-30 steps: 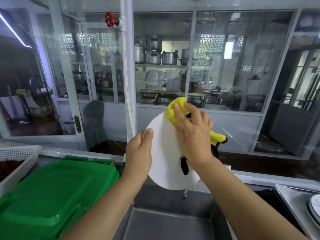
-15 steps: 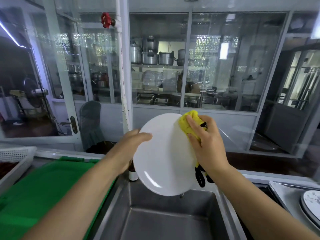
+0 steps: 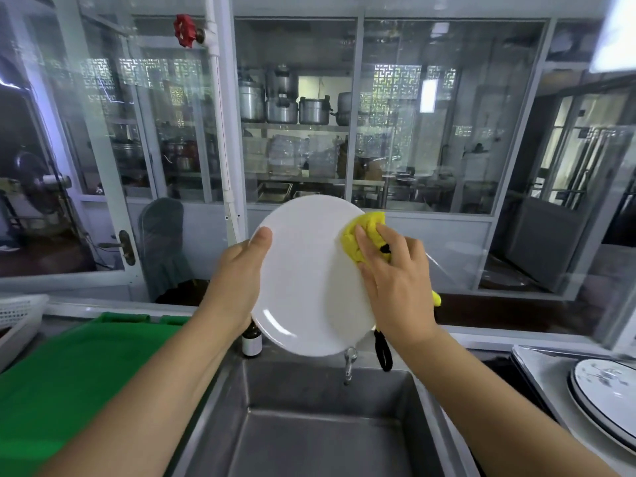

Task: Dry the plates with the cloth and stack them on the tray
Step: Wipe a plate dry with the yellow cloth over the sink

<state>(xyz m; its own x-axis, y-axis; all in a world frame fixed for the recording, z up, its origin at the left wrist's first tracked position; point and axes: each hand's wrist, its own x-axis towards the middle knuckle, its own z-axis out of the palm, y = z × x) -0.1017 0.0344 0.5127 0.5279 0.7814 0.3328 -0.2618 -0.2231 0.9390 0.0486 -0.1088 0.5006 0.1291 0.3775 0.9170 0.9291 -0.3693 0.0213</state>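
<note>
A plain white plate (image 3: 303, 280) is held up over the steel sink, its face turned toward me. My left hand (image 3: 239, 284) grips its left rim, thumb on the front. My right hand (image 3: 395, 280) holds a bunched yellow cloth (image 3: 361, 235) and presses it against the plate's upper right edge; a black loop of the cloth hangs below the wrist. At the far right a steel tray (image 3: 540, 370) carries a stack of white plates (image 3: 609, 394) with a dark rim and grey pattern.
The sink basin (image 3: 309, 435) lies directly below, with a tap spout (image 3: 349, 363) and a small bottle (image 3: 251, 342) at its back edge. A green plastic lid (image 3: 69, 373) covers the left side beside a white basket (image 3: 20, 315). Glass partitions stand behind.
The plate has turned to show more of its face. My right hand with the cloth slid from the top of the plate to its upper right edge. The view shifted right.
</note>
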